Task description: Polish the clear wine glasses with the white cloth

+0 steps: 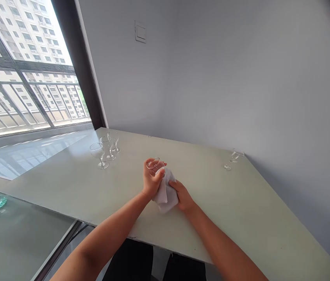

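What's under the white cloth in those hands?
The table shows below the cloth. The cloth hides fingers of the right hand; how much of the glass it covers can't be seen.

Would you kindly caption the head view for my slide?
The left hand holds a clear round-rimmed glass, the right hand a white cloth, above a pale-green tabletop.

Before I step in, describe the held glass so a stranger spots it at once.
Find the pale table beside the grey wall. Over its middle, the right hand holds a white cloth, and the left hand grips the clear glass. Only it is held; the other glasses are on the table.
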The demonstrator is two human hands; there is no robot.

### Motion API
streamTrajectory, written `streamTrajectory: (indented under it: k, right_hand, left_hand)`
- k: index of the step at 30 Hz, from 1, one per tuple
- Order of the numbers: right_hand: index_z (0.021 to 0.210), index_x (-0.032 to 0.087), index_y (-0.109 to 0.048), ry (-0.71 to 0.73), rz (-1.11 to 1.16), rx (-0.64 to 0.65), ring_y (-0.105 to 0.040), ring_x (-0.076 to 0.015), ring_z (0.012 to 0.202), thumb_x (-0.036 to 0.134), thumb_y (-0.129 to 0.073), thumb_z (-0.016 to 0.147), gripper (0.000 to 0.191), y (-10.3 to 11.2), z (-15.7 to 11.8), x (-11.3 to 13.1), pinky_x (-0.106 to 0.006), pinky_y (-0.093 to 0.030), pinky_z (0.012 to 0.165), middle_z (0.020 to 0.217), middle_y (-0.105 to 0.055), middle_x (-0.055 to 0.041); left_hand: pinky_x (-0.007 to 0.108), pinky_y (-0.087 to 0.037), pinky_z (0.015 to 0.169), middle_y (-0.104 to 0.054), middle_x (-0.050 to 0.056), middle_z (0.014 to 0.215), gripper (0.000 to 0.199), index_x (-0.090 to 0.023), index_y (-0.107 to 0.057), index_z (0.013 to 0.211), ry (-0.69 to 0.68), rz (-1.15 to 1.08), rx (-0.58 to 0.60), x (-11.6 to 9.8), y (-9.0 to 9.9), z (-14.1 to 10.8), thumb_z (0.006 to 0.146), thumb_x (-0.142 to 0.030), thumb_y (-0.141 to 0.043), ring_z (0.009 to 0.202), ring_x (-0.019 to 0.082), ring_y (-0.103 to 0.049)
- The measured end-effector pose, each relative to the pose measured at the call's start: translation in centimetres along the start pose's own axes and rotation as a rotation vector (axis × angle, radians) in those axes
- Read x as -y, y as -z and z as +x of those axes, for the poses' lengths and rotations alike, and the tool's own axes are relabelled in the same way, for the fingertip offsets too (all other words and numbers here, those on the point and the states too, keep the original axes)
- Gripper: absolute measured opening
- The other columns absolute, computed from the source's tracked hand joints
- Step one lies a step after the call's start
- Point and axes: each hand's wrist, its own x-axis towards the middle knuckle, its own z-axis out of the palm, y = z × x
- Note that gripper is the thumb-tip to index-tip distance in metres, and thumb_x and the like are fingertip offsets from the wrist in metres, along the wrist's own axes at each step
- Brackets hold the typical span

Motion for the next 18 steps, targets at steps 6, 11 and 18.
streamTrajectory:
  k: [6,11,18]
  right_hand:
    - [0.076,0.017,-0.061,0.088,-0.124,-0.058,-0.052,-0.0150,0.062,0.043,-0.065,0.064,0.029,-0.1,0.2,-0.3,-0.026,-0.039,0.058,0.069,-0.060,-0.0016]
    - [0.067,0.018,-0.054,0.146,-0.381,-0.105,-0.041,-0.0110,0.053,0.045,-0.062,0.066,0.029,0.7,0.5,-0.5,-0.023,-0.031,0.050,0.057,-0.051,0.0030]
    - [0.063,0.019,-0.054,0.296,-1.275,-0.283,-0.043,-0.0128,0.056,0.054,-0.050,0.073,0.037,2.6,-0.2,1.7,-0.025,-0.030,0.051,0.066,-0.051,0.0001]
  left_hand:
    - [0.044,-0.043,0.083,-0.056,0.007,0.095,0.064,-0.024,-0.027,0.107,-0.373,0.258,0.119,1.0,0.0,-1.0,0.062,-0.044,-0.068,0.093,0.022,-0.058]
    - [0.045,-0.043,0.085,-0.057,0.008,0.099,0.067,-0.025,-0.024,0.109,-0.475,0.373,0.123,1.3,0.8,-0.6,0.062,-0.042,-0.068,0.094,0.022,-0.058]
    - [0.045,-0.042,0.087,-0.058,0.009,0.103,0.068,-0.024,-0.028,0.109,-0.540,0.455,0.028,1.5,1.9,0.5,0.058,-0.036,-0.072,0.096,0.022,-0.058]
